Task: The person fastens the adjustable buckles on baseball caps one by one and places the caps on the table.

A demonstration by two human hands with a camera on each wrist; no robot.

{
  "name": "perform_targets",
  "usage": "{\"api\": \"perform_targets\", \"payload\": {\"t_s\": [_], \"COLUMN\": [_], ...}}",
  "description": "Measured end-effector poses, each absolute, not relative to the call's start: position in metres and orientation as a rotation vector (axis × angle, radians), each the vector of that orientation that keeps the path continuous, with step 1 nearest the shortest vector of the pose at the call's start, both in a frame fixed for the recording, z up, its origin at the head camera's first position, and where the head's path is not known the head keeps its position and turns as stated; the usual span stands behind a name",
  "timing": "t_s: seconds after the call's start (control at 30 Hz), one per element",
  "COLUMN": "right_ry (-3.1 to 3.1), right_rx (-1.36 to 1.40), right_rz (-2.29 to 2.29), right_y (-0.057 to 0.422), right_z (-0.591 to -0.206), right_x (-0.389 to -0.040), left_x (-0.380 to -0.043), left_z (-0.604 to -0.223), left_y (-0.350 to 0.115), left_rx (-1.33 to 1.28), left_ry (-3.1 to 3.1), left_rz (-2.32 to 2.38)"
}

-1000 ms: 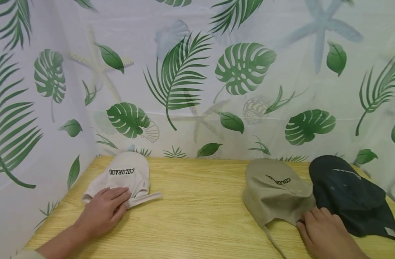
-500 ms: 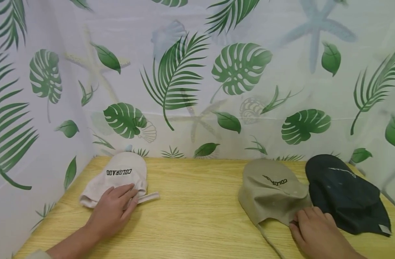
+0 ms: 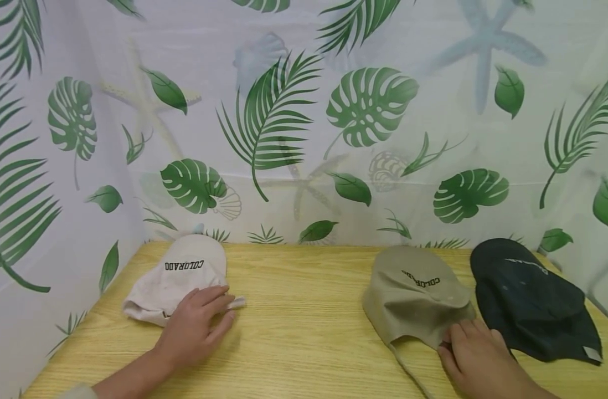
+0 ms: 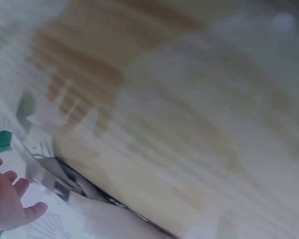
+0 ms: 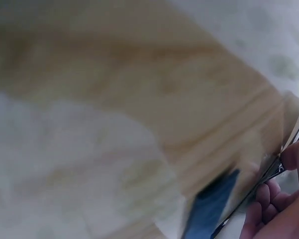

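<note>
Lettering (image 3: 184, 265) COLORADO inverted on white cap (image 3: 160, 289); left hand (image 3: 196, 321) loose; right hand (image 3: 475, 350) pinching khaki cap (image 3: 417, 307).

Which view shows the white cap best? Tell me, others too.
The head view: it shows most of the white cap and its COLORADO lettering, though the left hand hides part. The left wrist view seems to catch only some of its pale cloth; the right wrist view, apparently none.

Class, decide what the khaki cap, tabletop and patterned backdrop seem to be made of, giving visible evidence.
Khaki cap: matte fabric, perhaps cotton; it creases softly.
Tabletop: wood or wood-look laminate, smooth; streaky grain shows.
Patterned backdrop: thin printed sheet, cloth or plastic; a faint fold line crosses it.
</note>
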State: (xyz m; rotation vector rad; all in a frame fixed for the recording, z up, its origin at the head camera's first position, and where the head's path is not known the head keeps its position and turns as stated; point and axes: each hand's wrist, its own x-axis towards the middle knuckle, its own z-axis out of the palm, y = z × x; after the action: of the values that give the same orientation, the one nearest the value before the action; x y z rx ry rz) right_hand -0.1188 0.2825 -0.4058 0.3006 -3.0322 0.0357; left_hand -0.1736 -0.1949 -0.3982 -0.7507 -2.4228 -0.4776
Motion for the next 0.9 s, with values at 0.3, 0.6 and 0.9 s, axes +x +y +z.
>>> {"api": "perform_targets", "payload": {"t_s": [0.3, 0.6, 0.9], "right_ry": [-3.031, -3.033, -3.043], "right_rx": [0.373, 0.411, 0.450], "right_rz": [0.115, 0.157, 0.204], "right_y": [0.269, 0.256, 0.245], "right_z": [-0.406, -0.403, -0.404], "right_x": [-0.121, -0.122, -0.124], "left_x": [-0.167, -0.165, -0.157], "left_z": [-0.395, -0.393, -0.394], "left_y": [-0.171, -0.148, -0.127], "left_rx": [-0.752, -0.856, -0.888], "left_ry": [-2.463, -2.459, -2.534], "left_rz": [-0.536, -0.545, -0.637]}}
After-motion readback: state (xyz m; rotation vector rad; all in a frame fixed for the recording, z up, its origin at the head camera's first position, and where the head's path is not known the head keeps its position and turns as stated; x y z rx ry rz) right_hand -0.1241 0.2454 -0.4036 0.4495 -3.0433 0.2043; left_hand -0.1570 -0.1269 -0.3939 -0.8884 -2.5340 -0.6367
